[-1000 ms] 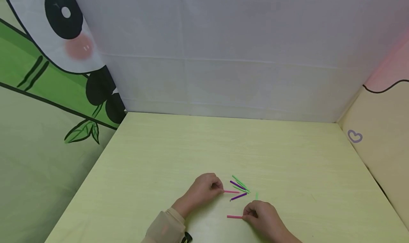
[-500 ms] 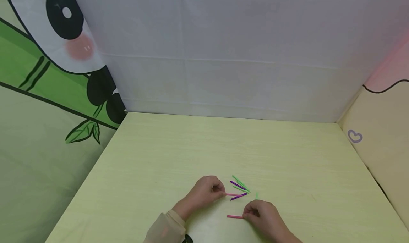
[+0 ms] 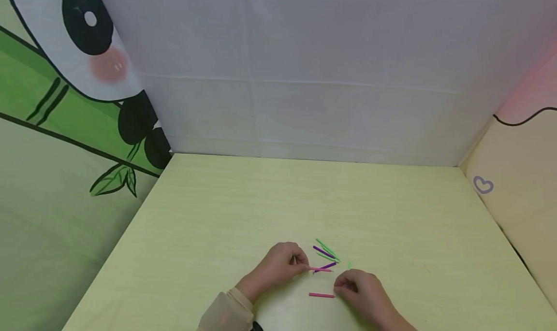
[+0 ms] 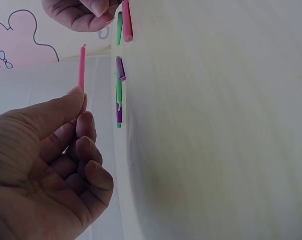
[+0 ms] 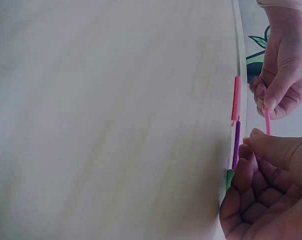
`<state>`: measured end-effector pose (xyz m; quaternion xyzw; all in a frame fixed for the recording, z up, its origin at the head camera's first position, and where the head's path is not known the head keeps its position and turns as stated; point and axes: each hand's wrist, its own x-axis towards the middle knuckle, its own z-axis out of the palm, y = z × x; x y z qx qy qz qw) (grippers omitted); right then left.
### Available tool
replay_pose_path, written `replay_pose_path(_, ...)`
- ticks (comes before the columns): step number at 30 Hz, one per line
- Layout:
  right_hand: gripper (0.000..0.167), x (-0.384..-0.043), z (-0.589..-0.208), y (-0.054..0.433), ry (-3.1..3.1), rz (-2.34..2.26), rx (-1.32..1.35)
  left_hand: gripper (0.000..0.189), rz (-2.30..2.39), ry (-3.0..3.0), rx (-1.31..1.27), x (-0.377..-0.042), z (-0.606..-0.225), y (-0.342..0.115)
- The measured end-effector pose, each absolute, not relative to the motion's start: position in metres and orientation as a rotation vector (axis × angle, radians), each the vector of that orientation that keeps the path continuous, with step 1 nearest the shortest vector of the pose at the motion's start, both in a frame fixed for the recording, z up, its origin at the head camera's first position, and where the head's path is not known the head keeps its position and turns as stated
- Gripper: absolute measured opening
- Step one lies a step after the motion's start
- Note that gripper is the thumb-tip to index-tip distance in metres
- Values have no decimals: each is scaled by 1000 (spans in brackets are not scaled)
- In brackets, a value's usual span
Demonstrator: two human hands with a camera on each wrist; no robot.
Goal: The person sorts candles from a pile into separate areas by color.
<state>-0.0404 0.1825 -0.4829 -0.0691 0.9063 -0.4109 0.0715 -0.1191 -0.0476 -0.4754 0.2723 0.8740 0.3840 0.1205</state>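
Note:
My left hand [image 3: 283, 266] pinches a thin pink birthday candle [image 4: 82, 67] at one end between thumb and forefinger. Its narrow wick end points away from the fingertips. In the head view this candle crosses over a purple candle [image 3: 330, 265]. A second pink candle [image 3: 321, 295] lies on the table nearer the front. Just right of its end is my right hand [image 3: 359, 292], fingers loosely curled, thumb tip by the forefinger, holding nothing. Behind the hands, several green candles [image 3: 324, 246] and another purple candle [image 3: 321, 250] lie fanned together.
One more green candle [image 3: 349, 265] lies just behind the right hand, partly hidden by it. The pale wooden table [image 3: 217, 200] meets a white cloth backdrop [image 3: 304, 118]. Printed cartoon panels [image 3: 65, 176] stand along the left and right sides.
My left hand has brought its pink candle toward the front, from beside the fan to over the purple candle. My right hand has let go of the other pink candle and shifted slightly right.

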Motion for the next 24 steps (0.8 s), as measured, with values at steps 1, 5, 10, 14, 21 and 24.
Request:
replay_pose_path(1, 9, -41, -483, 184, 2724, -1239, -201, 7, 1117, 2555, 795, -119, -476, -47)
replay_pose_path(5, 7, -45, -483, 188, 2734, -1252, -184, 7, 1094, 2564, 796, -119, -477, -45)
replay_pose_path(10, 5, -50, -481, 194, 2728, -1278, -191, 7, 1089, 2566, 794, -118, -476, -42)
replay_pose_path(14, 4, -54, -480, 197, 2714, -1278, -152, 7, 1095, 2577, 817, -116, -477, -41)
replay_pose_path(21, 5, -60, -483, 202, 2723, -1264, -99, 8, 1100, 2573, 776, -115, -477, -36)
replay_pose_path(24, 6, -62, -483, 204, 2724, -1280, -99, 8, 1097, 2567, 762, -115, -478, -35)
